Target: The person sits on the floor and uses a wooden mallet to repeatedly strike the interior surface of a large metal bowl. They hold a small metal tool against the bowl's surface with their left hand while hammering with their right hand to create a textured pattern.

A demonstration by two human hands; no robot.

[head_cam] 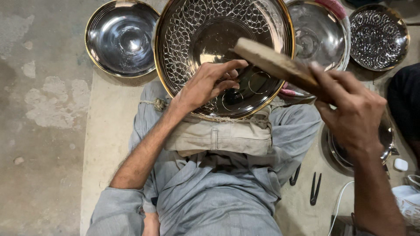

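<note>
A large shiny steel platter (188, 35) with a gold rim and rows of engraved circles rests tilted on a padded cloth cushion (218, 136) in my lap. My left hand (205, 85) lies inside the platter near its lower edge, fingers pinched around a small dark punch tool that is mostly hidden. My right hand (354, 116) grips a worn wooden mallet (275, 63), raised over the platter just above and right of the left hand.
A plain steel bowl (120, 37) sits on the floor at the upper left. More steel dishes (321, 35) lie to the upper right, one dotted dish (378, 37) at the far right. Black metal tools (315, 189) lie by my right leg. Another person's dark sleeve (404, 102) shows at the right edge.
</note>
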